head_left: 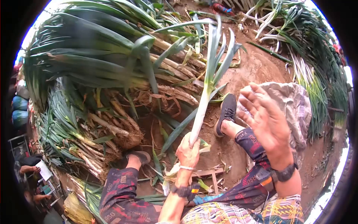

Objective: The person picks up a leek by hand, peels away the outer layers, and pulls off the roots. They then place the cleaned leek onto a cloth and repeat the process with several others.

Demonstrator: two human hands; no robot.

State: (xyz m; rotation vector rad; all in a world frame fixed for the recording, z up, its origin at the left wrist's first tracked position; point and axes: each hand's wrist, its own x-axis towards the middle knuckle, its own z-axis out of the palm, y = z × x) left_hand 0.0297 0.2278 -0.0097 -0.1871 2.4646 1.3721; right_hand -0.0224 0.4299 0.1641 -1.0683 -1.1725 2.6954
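The left hand is closed round the lower white end of a long green-leaved leek, probably so its leaves fan free, tilted away beside a big heap of dark-green leeks. The raised right hand, empty, fingers apart, hovers near a crumpled whitish sack.

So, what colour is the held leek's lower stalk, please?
The lower stalk is white; see the head view.

A brown earth floor carries a large heap of leeks on the left, their root ends toward the middle. Green onions line the right. Between them lie loose leaves, a crumpled pale sack and thin wooden strips.
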